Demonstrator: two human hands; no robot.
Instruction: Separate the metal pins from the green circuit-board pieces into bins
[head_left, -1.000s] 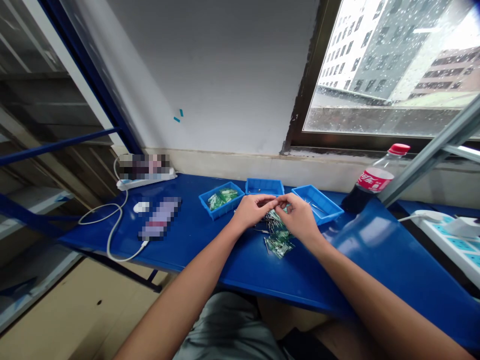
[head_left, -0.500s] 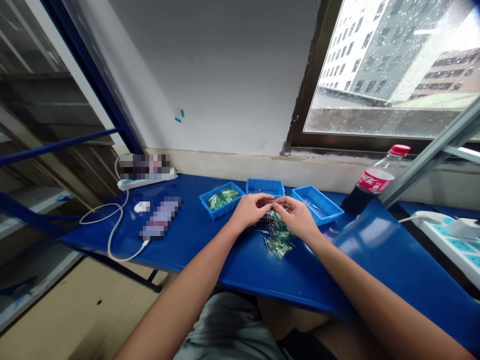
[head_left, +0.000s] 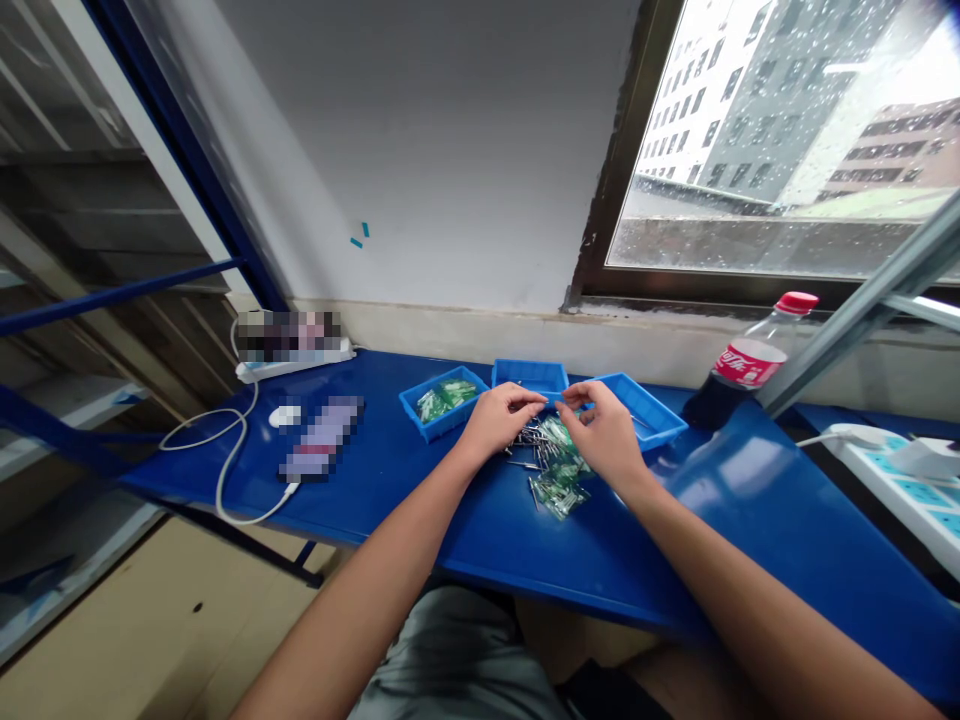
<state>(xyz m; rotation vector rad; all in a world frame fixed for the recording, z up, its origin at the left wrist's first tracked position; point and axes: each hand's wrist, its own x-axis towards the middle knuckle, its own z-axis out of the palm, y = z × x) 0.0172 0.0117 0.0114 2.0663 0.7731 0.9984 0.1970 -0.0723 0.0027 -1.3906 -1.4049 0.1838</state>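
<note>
My left hand (head_left: 499, 420) and my right hand (head_left: 604, 435) hover over a heap of small green circuit boards and metal pins (head_left: 559, 470) on the blue table (head_left: 420, 500). Both hands have their fingers pinched, fingertips a short gap apart above the heap. What each pinch holds is too small to make out. Three blue trays stand just behind the hands: the left tray (head_left: 442, 400) holds green boards, the middle tray (head_left: 529, 375) looks bare, and the right tray (head_left: 645, 410) holds a few thin pins.
A cola bottle (head_left: 739, 370) stands at the right by the window. A white power strip (head_left: 900, 480) lies at the far right. At the left lie another power strip (head_left: 292, 365), a white cable (head_left: 225, 450), a small white item (head_left: 283, 413) and a blurred flat object (head_left: 322, 435).
My hands were touching at the fingertips; now they have drawn slightly apart, and the right hand has shifted a little right and back.
</note>
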